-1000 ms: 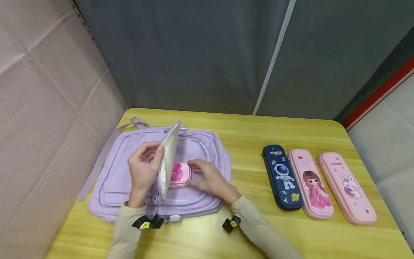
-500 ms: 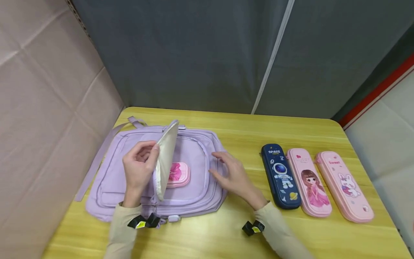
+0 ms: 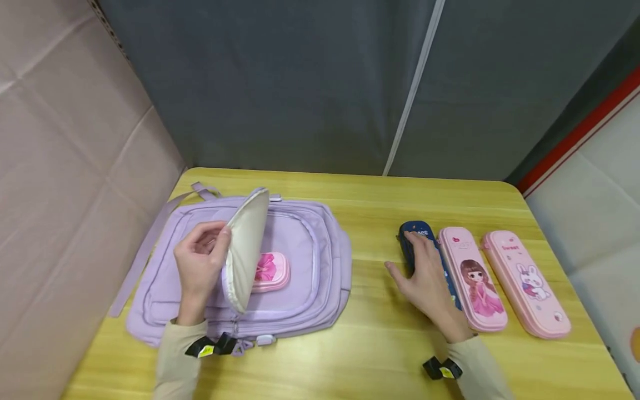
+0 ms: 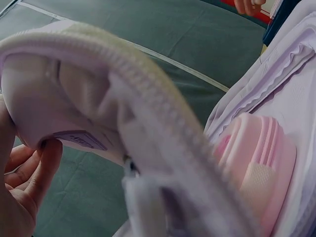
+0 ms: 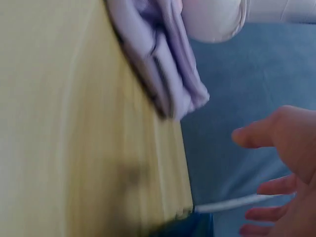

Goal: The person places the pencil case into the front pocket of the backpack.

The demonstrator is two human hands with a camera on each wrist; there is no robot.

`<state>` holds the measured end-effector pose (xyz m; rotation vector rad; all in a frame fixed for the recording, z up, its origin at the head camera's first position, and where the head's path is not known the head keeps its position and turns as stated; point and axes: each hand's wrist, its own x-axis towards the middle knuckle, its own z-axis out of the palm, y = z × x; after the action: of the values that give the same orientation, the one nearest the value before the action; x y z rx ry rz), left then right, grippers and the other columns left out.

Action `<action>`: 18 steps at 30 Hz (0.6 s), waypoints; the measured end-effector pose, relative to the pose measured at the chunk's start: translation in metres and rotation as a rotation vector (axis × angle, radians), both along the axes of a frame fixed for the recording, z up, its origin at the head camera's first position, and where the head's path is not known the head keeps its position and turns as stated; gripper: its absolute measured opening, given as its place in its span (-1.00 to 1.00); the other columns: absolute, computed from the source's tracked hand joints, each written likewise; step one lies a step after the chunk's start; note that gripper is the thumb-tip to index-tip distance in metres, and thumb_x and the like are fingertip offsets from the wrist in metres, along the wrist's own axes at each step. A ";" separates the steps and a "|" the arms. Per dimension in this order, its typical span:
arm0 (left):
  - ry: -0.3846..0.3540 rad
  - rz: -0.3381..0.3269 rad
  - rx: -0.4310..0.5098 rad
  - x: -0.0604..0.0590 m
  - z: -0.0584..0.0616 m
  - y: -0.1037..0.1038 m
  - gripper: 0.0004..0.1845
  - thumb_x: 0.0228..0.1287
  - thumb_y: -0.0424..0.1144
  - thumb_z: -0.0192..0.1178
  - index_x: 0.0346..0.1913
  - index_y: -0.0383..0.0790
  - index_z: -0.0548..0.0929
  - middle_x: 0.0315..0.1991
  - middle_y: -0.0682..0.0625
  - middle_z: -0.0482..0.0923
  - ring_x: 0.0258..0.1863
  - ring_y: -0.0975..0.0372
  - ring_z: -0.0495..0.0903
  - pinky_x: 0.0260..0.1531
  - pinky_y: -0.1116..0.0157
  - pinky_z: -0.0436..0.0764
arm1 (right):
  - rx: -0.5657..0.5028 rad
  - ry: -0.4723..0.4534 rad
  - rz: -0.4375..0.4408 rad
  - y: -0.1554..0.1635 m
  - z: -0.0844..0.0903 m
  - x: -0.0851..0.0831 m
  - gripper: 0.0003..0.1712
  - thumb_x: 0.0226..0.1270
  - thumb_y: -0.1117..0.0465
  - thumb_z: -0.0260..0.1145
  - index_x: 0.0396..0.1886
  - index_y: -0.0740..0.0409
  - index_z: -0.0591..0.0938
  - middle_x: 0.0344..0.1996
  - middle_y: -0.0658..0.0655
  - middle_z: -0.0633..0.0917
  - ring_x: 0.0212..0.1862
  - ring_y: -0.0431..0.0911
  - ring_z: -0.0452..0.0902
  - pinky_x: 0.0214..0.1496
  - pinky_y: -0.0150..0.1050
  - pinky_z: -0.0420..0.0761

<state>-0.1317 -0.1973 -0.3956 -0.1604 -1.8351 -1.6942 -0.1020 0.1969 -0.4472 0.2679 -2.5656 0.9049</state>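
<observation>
A lilac backpack [image 3: 330, 261] lies flat at the left of the table, its front pocket unzipped. With thumb and fingers my left hand [image 3: 200, 264] pinches the edge of the pocket's flap [image 3: 248, 244] and holds it raised, cream lining toward the right. Inside the opening lies a pink pencil case [image 3: 276, 271], partly hidden by the flap; the left wrist view shows its rounded, banded end [image 4: 261, 168]. My right hand [image 3: 427, 280], fingers spread and thumb apart, is over a navy pencil case [image 3: 417, 226], covering much of it.
To the right of the navy case lie a pink pencil case with a doll print [image 3: 475, 283] and a pink one with a rabbit print [image 3: 527, 286]. A grey partition [image 3: 280, 89] stands behind the table [image 3: 360, 344], and a pale wall covering [image 3: 65, 194] borders its left side.
My right hand has let go of the pink case in the pocket and moved right, over the navy case. My left hand still holds the flap up, now leaning slightly further left.
</observation>
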 end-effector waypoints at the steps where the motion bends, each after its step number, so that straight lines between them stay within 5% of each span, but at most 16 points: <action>1: -0.003 0.004 -0.001 0.000 0.000 -0.001 -0.87 0.19 -0.62 0.24 -0.23 -0.71 0.65 -0.43 0.12 0.71 -0.45 0.41 0.69 -0.34 0.54 0.71 | 0.007 -0.015 -0.022 0.005 -0.001 0.003 -0.15 0.12 0.23 0.53 0.36 0.46 0.38 0.27 0.55 0.41 0.29 0.43 0.33 0.34 0.38 0.32; 7: -0.040 0.018 0.007 0.001 -0.003 -0.006 -0.86 0.19 -0.61 0.25 -0.23 -0.70 0.65 -0.44 0.16 0.71 -0.44 0.42 0.69 -0.33 0.56 0.70 | 0.069 -0.104 -0.115 0.027 -0.005 0.023 -0.07 0.05 0.26 0.56 0.38 0.47 0.33 0.25 0.66 0.33 0.21 0.51 0.30 0.18 0.44 0.37; 12: -0.052 0.048 -0.001 0.001 -0.004 -0.008 -0.87 0.19 -0.60 0.25 -0.23 -0.68 0.66 -0.45 0.14 0.71 -0.47 0.42 0.68 -0.36 0.57 0.69 | 0.152 -0.288 -0.165 0.038 -0.002 0.035 0.10 0.04 0.20 0.60 0.46 0.49 0.18 0.16 0.71 0.32 0.11 0.50 0.33 0.10 0.43 0.42; 18: -0.058 0.060 0.011 0.002 -0.008 -0.011 -0.87 0.19 -0.60 0.25 -0.23 -0.68 0.66 -0.46 0.12 0.72 -0.48 0.41 0.68 -0.38 0.57 0.68 | 0.233 -0.478 -0.125 0.043 0.004 0.043 0.38 -0.11 0.09 0.70 0.52 0.46 0.00 0.08 0.73 0.33 0.07 0.50 0.35 0.05 0.40 0.49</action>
<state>-0.1302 -0.2080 -0.4033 -0.0516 -1.8544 -1.6830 -0.0591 0.2399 -0.4430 -0.0551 -3.0919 0.6867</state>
